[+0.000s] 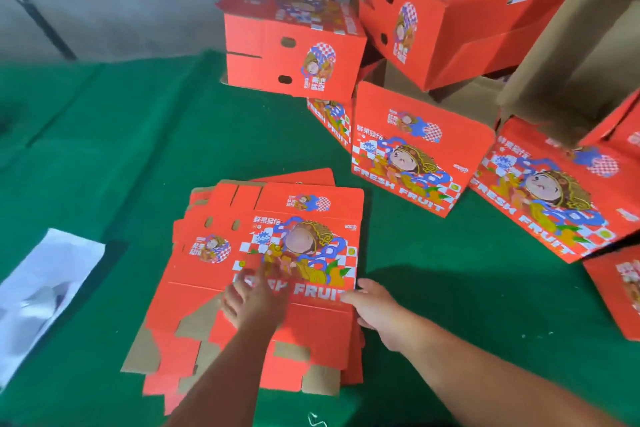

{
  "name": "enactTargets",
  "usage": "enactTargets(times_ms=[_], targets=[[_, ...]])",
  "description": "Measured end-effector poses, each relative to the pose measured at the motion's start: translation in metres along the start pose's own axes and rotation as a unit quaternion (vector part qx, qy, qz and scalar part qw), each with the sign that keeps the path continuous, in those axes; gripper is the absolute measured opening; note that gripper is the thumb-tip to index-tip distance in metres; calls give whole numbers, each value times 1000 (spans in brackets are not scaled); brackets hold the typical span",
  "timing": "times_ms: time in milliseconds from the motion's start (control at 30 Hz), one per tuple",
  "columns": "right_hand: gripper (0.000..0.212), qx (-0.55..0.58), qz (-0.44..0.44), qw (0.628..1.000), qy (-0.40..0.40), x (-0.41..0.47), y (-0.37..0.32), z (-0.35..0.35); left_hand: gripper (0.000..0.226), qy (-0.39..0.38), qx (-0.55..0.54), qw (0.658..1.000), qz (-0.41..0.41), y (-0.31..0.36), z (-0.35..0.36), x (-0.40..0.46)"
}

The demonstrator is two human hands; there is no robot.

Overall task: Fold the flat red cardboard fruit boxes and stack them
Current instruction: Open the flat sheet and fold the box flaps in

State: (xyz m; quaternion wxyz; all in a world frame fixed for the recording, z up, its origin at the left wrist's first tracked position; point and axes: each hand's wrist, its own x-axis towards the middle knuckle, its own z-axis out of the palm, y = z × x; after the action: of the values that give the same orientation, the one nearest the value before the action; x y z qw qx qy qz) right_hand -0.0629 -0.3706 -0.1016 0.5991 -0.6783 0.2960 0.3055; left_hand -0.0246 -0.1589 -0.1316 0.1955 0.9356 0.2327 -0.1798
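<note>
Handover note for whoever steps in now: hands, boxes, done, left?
Left hand: open, fingers spread, pressing on the top flat box.
Right hand: at that sheet's right edge; grip unclear.
Flat pile lies on the green cloth, near you.
Done: several folded boxes stacked loosely and tilted at far right.
Left: fold the top sheet and the rest, then stack.

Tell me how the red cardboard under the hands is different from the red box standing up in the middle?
The flat cardboard lies flat on the green cloth, on a pile of more sheets; the standing box is folded into a box shape and tilts. The flat cardboard has its flaps spread out with brown edges showing; the standing box shows none. The left hand and right hand touch the flat cardboard; nothing touches the standing box. Both are red with the same cartoon picture and FRESH FRUIT lettering.
</note>
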Motion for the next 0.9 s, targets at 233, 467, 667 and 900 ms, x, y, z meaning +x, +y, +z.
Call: enactTargets(times_ms=[233,467,667,900], targets=[[22,40,-9,999,-10,11,-3,-2,102,-11,24,1000,-7,-16,4,-2],[19,119,-117,971,174,2,-45,-39,83,53,-42,996,64,16,16,-37],[39,155,-294,933,140,-50,-71,-113,84,88,-273,957,-43,11,-13,-10],[35,183,-354,894,206,-94,-74,-172,47,9,-540,841,40,47,-55,-3]])
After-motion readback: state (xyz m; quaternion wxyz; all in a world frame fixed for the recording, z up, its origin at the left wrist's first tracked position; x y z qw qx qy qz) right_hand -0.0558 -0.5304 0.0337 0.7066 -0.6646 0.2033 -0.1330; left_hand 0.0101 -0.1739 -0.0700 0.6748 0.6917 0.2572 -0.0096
